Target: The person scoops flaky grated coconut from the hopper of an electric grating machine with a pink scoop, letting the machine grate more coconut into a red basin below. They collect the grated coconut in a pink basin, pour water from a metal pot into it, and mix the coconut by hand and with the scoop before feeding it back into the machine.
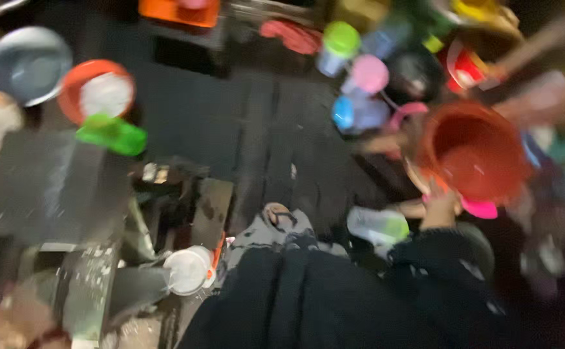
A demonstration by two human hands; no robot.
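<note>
- Though the frame is badly blurred, we judge the step in hand to be the handling of the red bowl (pixel 473 152), which sits at about three o'clock, its mouth tipped toward us.
- Our right hand (pixel 439 205) reaches up from a dark sleeve at five o'clock and meets the bowl's lower rim.
- The fingers lie up against that rim. Whether they clasp it or only press on it we cannot tell through the blur.
- Our left hand does not show.
- A pink dish (pixel 479 208) lies just under the bowl, and a clear cup (pixel 378 225) lies near the wrist.
- At one o'clock stand lidded cups close together: green lid (pixel 341 42), pink lid (pixel 368 74), blue lid (pixel 353 113).
- Another person's arm (pixel 541 39) crosses the corner at two o'clock, apart from ours.
- At ten o'clock sit an orange bowl (pixel 96 90) with white contents and a grey bowl (pixel 27 64).
- As we judge it, any further move of the red bowl calls for a firm hold on the rim and care among the crowded cups.
</note>
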